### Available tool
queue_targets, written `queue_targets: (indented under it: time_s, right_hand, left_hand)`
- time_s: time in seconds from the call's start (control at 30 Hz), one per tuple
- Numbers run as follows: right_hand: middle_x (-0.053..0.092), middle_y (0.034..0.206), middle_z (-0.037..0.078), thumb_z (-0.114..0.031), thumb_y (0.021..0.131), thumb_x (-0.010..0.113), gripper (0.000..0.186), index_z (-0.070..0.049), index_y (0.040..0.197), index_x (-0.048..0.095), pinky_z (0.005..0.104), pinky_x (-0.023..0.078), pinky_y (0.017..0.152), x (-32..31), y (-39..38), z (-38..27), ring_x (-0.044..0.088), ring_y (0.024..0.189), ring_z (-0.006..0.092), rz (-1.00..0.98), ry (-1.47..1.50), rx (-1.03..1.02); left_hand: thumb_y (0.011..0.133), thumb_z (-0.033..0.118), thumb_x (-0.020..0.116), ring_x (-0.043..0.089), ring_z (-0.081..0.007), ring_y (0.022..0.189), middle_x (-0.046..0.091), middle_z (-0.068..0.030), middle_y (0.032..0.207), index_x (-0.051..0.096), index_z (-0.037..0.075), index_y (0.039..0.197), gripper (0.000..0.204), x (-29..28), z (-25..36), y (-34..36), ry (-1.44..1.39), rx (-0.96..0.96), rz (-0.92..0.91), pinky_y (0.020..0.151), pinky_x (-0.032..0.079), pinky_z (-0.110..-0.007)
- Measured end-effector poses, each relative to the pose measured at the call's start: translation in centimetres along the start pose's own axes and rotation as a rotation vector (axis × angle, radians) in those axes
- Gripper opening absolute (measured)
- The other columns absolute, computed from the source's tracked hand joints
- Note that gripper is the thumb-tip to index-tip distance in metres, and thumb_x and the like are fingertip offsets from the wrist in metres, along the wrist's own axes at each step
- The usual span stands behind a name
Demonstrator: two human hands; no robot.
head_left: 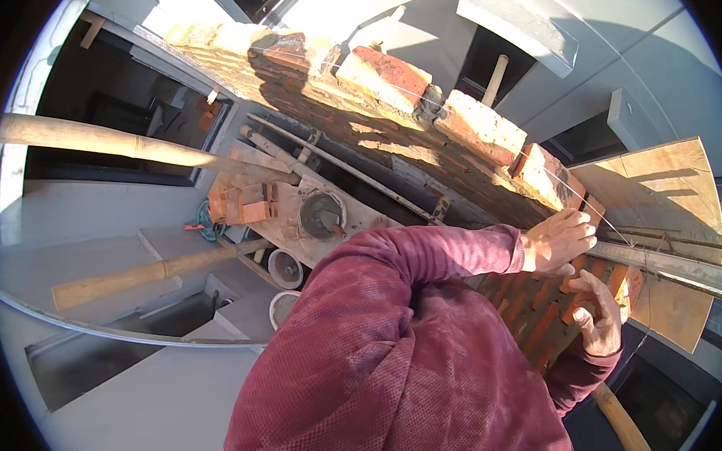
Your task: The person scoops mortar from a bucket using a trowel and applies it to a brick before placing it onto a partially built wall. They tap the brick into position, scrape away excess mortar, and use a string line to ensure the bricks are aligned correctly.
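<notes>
My left hand (pixel 559 241), reaching across from a maroon sleeve, has its fingers bent at the end brick (pixel 543 173) on top of the wall, beside a thin taut line (pixel 570 187); what they hold is hard to make out. My right hand (pixel 596 313) is just below it, palm turned up, with fingers curved and apart and nothing visible in them. A long metal bar (pixel 690 278) runs rightward from beside both hands. More red bricks (pixel 478 129) sit in a row along the sunlit wall top.
A plank (pixel 353 227) below the wall holds stacked bricks (pixel 246 204) and a bucket of mortar (pixel 320 214); another bucket (pixel 286 268) is nearby. Bamboo poles (pixel 128 152) cross at left. A wooden board (pixel 660 177) stands at right, and a dark opening (pixel 124 377) lies lower left.
</notes>
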State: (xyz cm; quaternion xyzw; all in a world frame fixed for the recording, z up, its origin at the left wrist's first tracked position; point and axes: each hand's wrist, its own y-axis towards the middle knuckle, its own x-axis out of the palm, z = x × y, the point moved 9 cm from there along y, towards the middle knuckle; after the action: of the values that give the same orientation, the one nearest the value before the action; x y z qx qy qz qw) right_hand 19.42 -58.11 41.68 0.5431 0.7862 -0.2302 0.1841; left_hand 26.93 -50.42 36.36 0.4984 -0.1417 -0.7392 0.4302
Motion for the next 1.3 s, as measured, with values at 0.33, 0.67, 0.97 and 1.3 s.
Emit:
queue_targets:
  time_s: [0.33, 0.67, 0.97, 1.3]
  right_hand:
    - [0.065, 0.109, 0.020, -0.022, 0.085, 0.063, 0.046, 0.000, 0.125, 0.056, 0.0390, 0.049, 0.089, 19.1, 11.3, 9.1, 0.063, 0.102, 0.0343, -0.638, -0.448, 0.161]
    - [0.067, 0.105, 0.021, -0.022, 0.085, 0.062, 0.043, -0.001, 0.123, 0.058, 0.0407, 0.050, 0.083, 35.4, 19.7, 2.3, 0.065, 0.097, 0.0352, -0.706, -0.388, -0.024]
    - [0.065, 0.114, 0.022, -0.027, 0.084, 0.059, 0.044, -0.003, 0.121, 0.061, 0.0413, 0.048, 0.093, 40.0, 17.5, 17.1, 0.062, 0.108, 0.0368, -0.938, -0.545, 0.150]
    - [0.065, 0.112, 0.021, -0.024, 0.088, 0.055, 0.039, -0.001, 0.120, 0.060, 0.0407, 0.049, 0.087, 45.7, 28.0, 4.7, 0.062, 0.103, 0.0350, -0.863, -0.483, -0.046]
  left_hand:
    - [0.084, 0.033, 0.071, 0.053, -0.0325, 0.120, 0.056, -0.0198, 0.128, 0.060, 0.001, 0.123, 0.051, -34.3, -13.8, -39.1, 0.275, -1.120, 0.242, 0.102, 0.041, -0.038]
    - [0.075, 0.036, 0.081, 0.021, -0.0410, 0.142, 0.022, -0.0169, 0.156, 0.019, 0.004, 0.151, 0.102, -74.6, -6.8, -41.4, 1.145, -0.649, 1.162, 0.117, 0.022, -0.039]
    - [0.075, 0.031, 0.078, 0.048, -0.0353, 0.125, 0.052, -0.0226, 0.133, 0.037, 0.002, 0.140, 0.083, -76.0, -8.4, -44.1, 1.286, -0.573, 1.320, 0.105, 0.038, -0.040]
    - [0.076, 0.031, 0.077, 0.042, -0.0388, 0.129, 0.049, -0.0224, 0.136, 0.037, 0.002, 0.141, 0.081, -76.8, -8.4, -45.1, 1.559, -0.606, 1.230, 0.112, 0.027, -0.041]
